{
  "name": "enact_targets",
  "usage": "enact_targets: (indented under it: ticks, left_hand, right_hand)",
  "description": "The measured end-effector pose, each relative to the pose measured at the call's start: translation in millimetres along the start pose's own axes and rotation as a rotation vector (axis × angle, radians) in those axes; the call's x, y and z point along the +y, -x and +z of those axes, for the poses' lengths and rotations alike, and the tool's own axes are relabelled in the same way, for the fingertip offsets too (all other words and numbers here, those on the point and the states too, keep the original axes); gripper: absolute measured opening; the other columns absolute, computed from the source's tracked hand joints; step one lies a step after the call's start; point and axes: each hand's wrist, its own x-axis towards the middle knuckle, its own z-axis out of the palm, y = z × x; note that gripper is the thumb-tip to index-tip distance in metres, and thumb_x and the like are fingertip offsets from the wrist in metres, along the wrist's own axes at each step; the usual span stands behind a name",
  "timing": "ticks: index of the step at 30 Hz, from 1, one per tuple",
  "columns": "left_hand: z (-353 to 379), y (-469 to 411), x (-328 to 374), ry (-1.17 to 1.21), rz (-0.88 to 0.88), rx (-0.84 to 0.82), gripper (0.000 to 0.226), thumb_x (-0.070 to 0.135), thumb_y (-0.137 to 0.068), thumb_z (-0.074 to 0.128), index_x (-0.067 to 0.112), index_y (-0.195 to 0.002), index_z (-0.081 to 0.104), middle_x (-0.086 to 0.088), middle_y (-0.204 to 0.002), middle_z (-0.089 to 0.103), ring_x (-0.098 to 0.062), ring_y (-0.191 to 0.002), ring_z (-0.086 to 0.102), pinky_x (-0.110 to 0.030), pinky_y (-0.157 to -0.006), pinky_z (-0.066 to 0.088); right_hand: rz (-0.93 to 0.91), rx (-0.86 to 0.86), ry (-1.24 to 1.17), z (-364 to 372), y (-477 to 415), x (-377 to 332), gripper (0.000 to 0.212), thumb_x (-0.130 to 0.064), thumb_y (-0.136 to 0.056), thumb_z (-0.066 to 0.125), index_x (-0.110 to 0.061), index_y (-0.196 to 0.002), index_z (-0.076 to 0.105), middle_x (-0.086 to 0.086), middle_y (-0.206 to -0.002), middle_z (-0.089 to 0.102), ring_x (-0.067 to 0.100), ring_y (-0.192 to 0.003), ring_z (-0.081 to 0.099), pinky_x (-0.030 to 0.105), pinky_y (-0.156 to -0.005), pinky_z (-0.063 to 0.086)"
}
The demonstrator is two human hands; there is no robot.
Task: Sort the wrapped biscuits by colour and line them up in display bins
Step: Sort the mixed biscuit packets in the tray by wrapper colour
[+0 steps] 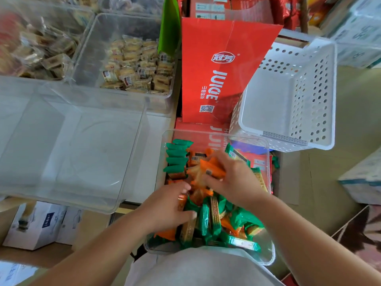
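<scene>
Overhead, red carton [216, 69] printed "JUICE", right hand [233, 182] gripping orange biscuits [214, 167].

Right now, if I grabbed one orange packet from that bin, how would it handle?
Probably light: the right hand holds several orange packets at once. They look shiny, so maybe slippery. Biscuits show through some, so squeezing may crack them.

Red juice carton [218, 69] stands upright at center back. Just right of it, 1 white perforated basket [288, 96]. Further right, tan floor [329, 182], with a patterned rug [358, 234] nearer the camera. A green panel [170, 25] touches the carton's left edge. White cardboard boxes [35, 223] sit low, well left of it. Bright, even light.
</scene>
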Motion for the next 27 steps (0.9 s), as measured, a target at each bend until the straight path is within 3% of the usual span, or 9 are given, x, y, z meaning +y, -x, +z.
enact_targets:
  ticks: [2, 4, 7, 9, 14, 17, 21, 23, 27]
  left_hand:
    - [1, 0, 2, -0.155, 0.02, -0.081, 0.077, 0.05, -0.08, 0.071, 0.033, -0.149, 0.038, 0.012, -0.148, 0.046, -0.009, -0.133, 0.044, -0.033, -0.108, 0.043]
    - [0, -1, 5, -0.203, 0.033, -0.104, 0.078, 0.043, -0.081, 0.07, 0.031, -0.15, 0.037, 0.011, -0.149, 0.043, -0.01, -0.134, 0.041, -0.034, -0.11, 0.041]
    - [-3, -2, 7, -0.205, 0.008, -0.107, 0.081, 0.039, -0.082, 0.073, 0.029, -0.152, 0.035, 0.01, -0.154, 0.037, -0.011, -0.138, 0.039, -0.033, -0.114, 0.038]
    - [-4, -3, 9, -0.246, -0.009, -0.09, 0.086, 0.043, -0.079, 0.076, 0.031, -0.152, 0.034, 0.01, -0.154, 0.036, -0.012, -0.137, 0.04, -0.034, -0.112, 0.04]
    - [-6, -2, 5, -0.345, -0.03, 0.002, 0.088, 0.053, -0.065, 0.086, 0.033, -0.14, 0.045, 0.009, -0.128, 0.049, -0.014, -0.118, 0.049, -0.034, -0.099, 0.049]
    - [-5, -2, 2, -0.408, 0.0, -0.032, 0.075, 0.033, -0.071, 0.085, 0.032, -0.137, 0.049, 0.005, -0.121, 0.055, -0.018, -0.111, 0.054, -0.034, -0.094, 0.051]
    - [-4, -5, 4, -0.378, 0.007, -0.004, 0.058, 0.009, -0.078, 0.073, 0.031, -0.13, 0.058, 0.004, -0.117, 0.059, -0.018, -0.105, 0.058, -0.034, -0.09, 0.054]
    - [-6, -5, 7, -0.329, 0.0, 0.017, 0.05, 0.009, -0.08, 0.072, 0.033, -0.122, 0.063, 0.007, -0.112, 0.061, -0.015, -0.101, 0.059, -0.033, -0.087, 0.055]
    - [-24, 0, 14, -0.17, -0.015, 0.137, 0.035, 0.015, -0.077, 0.078, 0.036, -0.1, 0.063, 0.013, -0.094, 0.063, -0.007, -0.084, 0.061, -0.032, -0.074, 0.056]
  right_hand:
    - [0.085, 0.127, -0.036, -22, 2, 0, 0.034, -0.045, -0.079, 0.075, -0.033, -0.106, 0.059, -0.014, -0.071, 0.064, -0.001, -0.055, 0.056, 0.013, -0.053, 0.04]
    - [0.164, 0.139, -0.062, -47, 4, 2, 0.026, -0.032, -0.078, 0.08, -0.032, -0.098, 0.064, -0.014, -0.07, 0.066, -0.001, -0.055, 0.056, 0.012, -0.053, 0.041]
    - [0.3, -0.078, -0.057, -73, 9, 5, 0.014, -0.027, -0.079, 0.077, -0.023, -0.09, 0.07, -0.002, -0.071, 0.069, 0.004, -0.054, 0.061, 0.027, -0.056, 0.053]
    - [0.347, -0.262, -0.041, -75, 17, 5, 0.017, -0.029, -0.082, 0.076, -0.024, -0.096, 0.069, 0.0, -0.075, 0.071, 0.008, -0.054, 0.066, 0.027, -0.055, 0.057]
    - [0.254, -0.418, 0.299, -52, 38, 8, 0.029, -0.057, -0.079, 0.072, -0.04, -0.099, 0.059, -0.013, -0.082, 0.067, 0.003, -0.068, 0.064, 0.025, -0.064, 0.057]
    - [0.134, -0.382, 0.489, -36, 45, 8, 0.04, -0.069, -0.077, 0.066, -0.039, -0.102, 0.06, -0.016, -0.091, 0.057, 0.006, -0.076, 0.058, 0.025, -0.062, 0.051]
    - [-0.014, -0.437, 0.575, -30, 47, 2, 0.05, -0.066, -0.077, 0.067, -0.037, -0.116, 0.056, -0.015, -0.104, 0.051, 0.011, -0.097, 0.05, 0.029, -0.082, 0.049]
    - [-0.061, -0.439, 0.622, -36, 46, 0, 0.05, -0.066, -0.078, 0.067, -0.034, -0.116, 0.059, -0.014, -0.104, 0.053, 0.011, -0.1, 0.046, 0.031, -0.092, 0.047]
    - [-0.072, -0.34, 0.595, -41, 46, 5, 0.069, -0.084, -0.07, 0.057, -0.037, -0.121, 0.062, -0.016, -0.106, 0.056, 0.011, -0.103, 0.047, 0.033, -0.092, 0.046]
